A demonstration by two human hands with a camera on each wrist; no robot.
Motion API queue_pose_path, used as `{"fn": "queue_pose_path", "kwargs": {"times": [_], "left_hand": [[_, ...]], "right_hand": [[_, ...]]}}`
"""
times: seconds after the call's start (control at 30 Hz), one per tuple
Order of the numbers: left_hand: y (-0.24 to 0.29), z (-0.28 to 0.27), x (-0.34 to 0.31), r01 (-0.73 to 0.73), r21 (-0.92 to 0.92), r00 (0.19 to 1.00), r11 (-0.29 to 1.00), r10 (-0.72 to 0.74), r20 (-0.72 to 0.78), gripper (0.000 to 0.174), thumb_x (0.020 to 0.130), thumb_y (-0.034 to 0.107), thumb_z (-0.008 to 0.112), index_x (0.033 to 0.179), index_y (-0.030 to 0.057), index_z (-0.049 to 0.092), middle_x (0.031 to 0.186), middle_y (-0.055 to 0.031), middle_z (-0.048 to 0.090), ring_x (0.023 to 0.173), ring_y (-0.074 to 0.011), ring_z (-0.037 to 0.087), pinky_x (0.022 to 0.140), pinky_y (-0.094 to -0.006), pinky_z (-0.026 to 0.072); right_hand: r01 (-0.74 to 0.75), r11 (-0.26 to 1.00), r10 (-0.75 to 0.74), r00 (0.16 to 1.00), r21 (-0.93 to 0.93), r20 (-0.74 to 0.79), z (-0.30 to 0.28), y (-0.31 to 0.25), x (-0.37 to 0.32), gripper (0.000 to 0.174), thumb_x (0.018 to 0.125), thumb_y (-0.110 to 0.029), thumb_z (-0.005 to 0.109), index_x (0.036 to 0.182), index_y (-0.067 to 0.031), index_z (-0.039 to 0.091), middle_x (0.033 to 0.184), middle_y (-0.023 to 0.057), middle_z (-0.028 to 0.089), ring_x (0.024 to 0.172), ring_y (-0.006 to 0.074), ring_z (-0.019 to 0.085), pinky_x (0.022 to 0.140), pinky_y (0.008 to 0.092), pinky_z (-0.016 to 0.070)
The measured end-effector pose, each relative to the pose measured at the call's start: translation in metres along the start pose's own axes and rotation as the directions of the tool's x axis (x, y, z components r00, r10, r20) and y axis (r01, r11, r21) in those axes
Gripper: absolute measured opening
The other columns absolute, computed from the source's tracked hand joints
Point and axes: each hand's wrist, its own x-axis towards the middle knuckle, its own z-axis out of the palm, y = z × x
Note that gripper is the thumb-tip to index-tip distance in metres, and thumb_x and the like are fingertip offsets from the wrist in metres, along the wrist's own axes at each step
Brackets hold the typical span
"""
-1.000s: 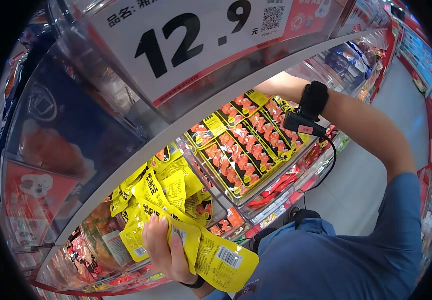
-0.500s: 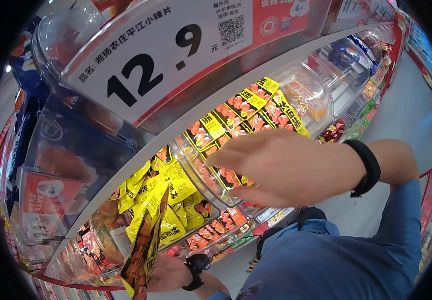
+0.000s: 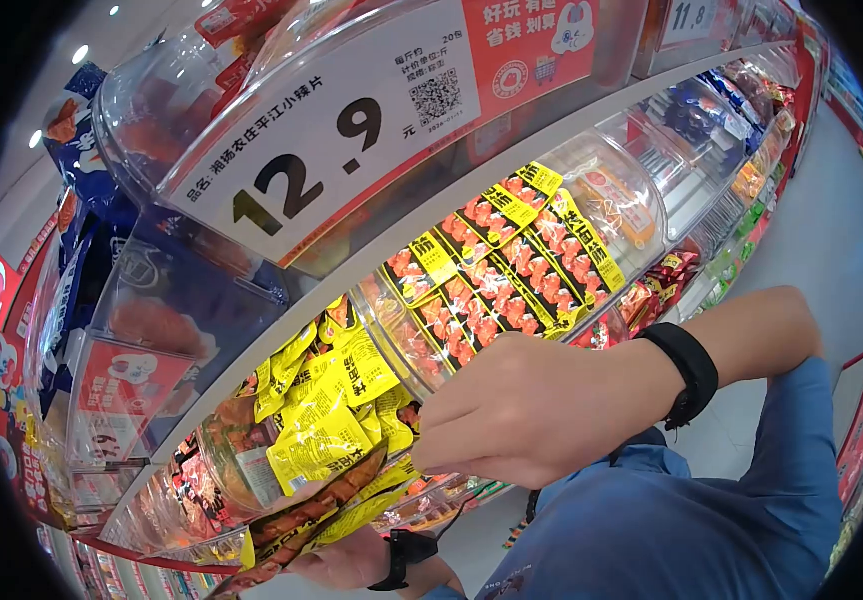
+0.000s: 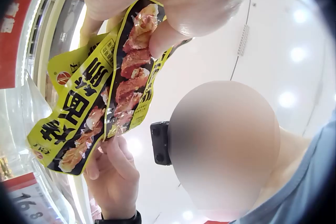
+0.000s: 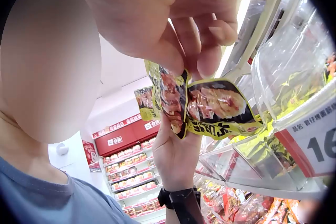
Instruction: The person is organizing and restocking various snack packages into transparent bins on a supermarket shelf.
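Note:
Yellow-and-black snack packets (image 3: 317, 512), printed with reddish food pieces, are held in front of the shelf by my left hand (image 3: 352, 558). In the left wrist view the thumb of that hand presses on the front of one packet (image 4: 134, 71), and another fans out beside it. My right hand (image 3: 542, 405) has come over from the right, palm down, and hides part of the bins. In the right wrist view its thumb and fingers pinch the upper end of a packet (image 5: 172, 100), while the left hand (image 5: 176, 158) grips from below.
A clear bin holds loose yellow packets (image 3: 327, 425). Beside it, another bin has packets (image 3: 492, 265) laid in rows. A large price sign (image 3: 322, 150) overhangs the bins. Further bins with blue packets (image 3: 702, 120) run to the right, along the aisle floor (image 3: 812, 230).
My right hand has come from the bin with rows of packets to the held ones and now pinches them. The left hand has turned its packets, so printed fronts show instead of barcoded backs.

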Motion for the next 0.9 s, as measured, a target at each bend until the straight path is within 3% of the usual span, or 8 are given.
{"fn": "queue_pose_path", "kwargs": {"times": [0.07,0.1,0.2,0.33,0.37,0.57,0.67,0.9], "left_hand": [[-0.002,0.002,0.000,0.034,0.050,0.997,0.998,-0.030,-0.076,0.028,0.098,0.018,0.043,0.121,0.0027,0.045,0.127,-0.0171,0.050,0.116,-0.0278,0.049,0.103,-0.0442,0.0385],[-0.010,0.002,-0.004,0.097,0.067,0.913,0.993,-0.062,-0.403,0.024,0.096,0.016,0.049,0.115,0.0019,0.044,0.124,-0.0168,0.051,0.114,-0.0280,0.050,0.101,-0.0453,0.0392],[-0.020,0.013,0.004,0.041,0.243,0.991,0.969,-0.009,-0.132,0.030,0.094,0.016,0.056,0.116,0.0010,0.042,0.123,-0.0158,0.052,0.113,-0.0279,0.051,0.099,-0.0459,0.0409],[-0.021,0.026,0.011,0.138,0.127,0.984,0.982,-0.121,-0.134,0.038,0.089,0.018,0.064,0.114,-0.0007,0.042,0.123,-0.0147,0.052,0.111,-0.0273,0.052,0.097,-0.0456,0.0428],[-0.025,0.033,0.014,0.102,0.052,0.985,0.993,-0.093,-0.145,0.050,0.088,0.012,0.064,0.128,-0.0020,0.037,0.126,-0.0169,0.050,0.111,-0.0262,0.054,0.094,-0.0465,0.0444],[-0.031,0.049,0.029,0.119,-0.014,0.957,0.993,-0.119,-0.265,0.040,0.092,0.014,0.059,0.125,0.0018,0.041,0.125,-0.0129,0.051,0.113,-0.0219,0.051,0.099,-0.0387,0.0395],[-0.031,0.044,0.027,0.135,-0.060,0.944,0.989,-0.146,-0.294,0.037,0.092,0.013,0.057,0.125,0.0023,0.044,0.126,-0.0112,0.051,0.115,-0.0204,0.049,0.100,-0.0366,0.0374],[-0.030,0.047,0.030,0.128,-0.051,0.908,0.990,-0.138,-0.397,0.041,0.093,0.013,0.057,0.130,0.0042,0.041,0.129,-0.0102,0.049,0.117,-0.0203,0.046,0.099,-0.0375,0.0375]], "right_hand": [[-0.013,1.000,0.013,0.998,0.001,-0.062,0.000,-0.001,0.001,0.016,0.080,-0.008,0.063,0.095,-0.0055,0.062,0.080,0.0071,0.059,0.070,0.0237,0.060,0.055,0.0347,0.0470],[-0.029,1.000,0.028,0.994,-0.004,-0.110,0.001,0.000,0.002,0.015,0.079,-0.007,0.063,0.095,-0.0055,0.062,0.080,0.0073,0.060,0.069,0.0239,0.061,0.055,0.0343,0.0474],[-0.105,0.994,0.106,0.979,0.016,-0.175,-0.001,0.005,0.003,0.013,0.079,-0.006,0.065,0.092,-0.0053,0.064,0.079,0.0084,0.063,0.067,0.0246,0.063,0.057,0.0332,0.0487],[-0.196,0.976,0.212,0.949,0.091,-0.232,-0.002,0.007,0.005,0.009,0.082,-0.009,0.065,0.090,-0.0048,0.064,0.078,0.0102,0.065,0.063,0.0256,0.063,0.056,0.0328,0.0488],[-0.227,0.969,0.243,0.944,0.094,-0.222,-0.002,0.008,0.006,0.010,0.082,-0.010,0.065,0.091,-0.0048,0.064,0.078,0.0101,0.064,0.065,0.0258,0.063,0.058,0.0333,0.0488],[-0.252,0.967,0.253,0.931,0.037,-0.264,0.000,0.021,0.010,0.019,0.081,-0.019,0.065,0.088,-0.0022,0.059,0.076,0.0133,0.063,0.073,0.0323,0.063,0.067,0.0435,0.0470],[-0.404,0.914,0.400,0.914,0.044,0.070,-0.007,0.022,0.005,0.023,0.081,-0.023,0.066,0.089,-0.0023,0.059,0.076,0.0129,0.064,0.074,0.0324,0.063,0.067,0.0439,0.0472],[-0.396,0.916,0.393,0.918,0.067,0.054,-0.010,0.020,-0.002,0.022,0.082,-0.021,0.065,0.084,0.0002,0.060,0.064,0.0185,0.055,0.068,0.0372,0.059,0.061,0.0418,0.0458]]}}
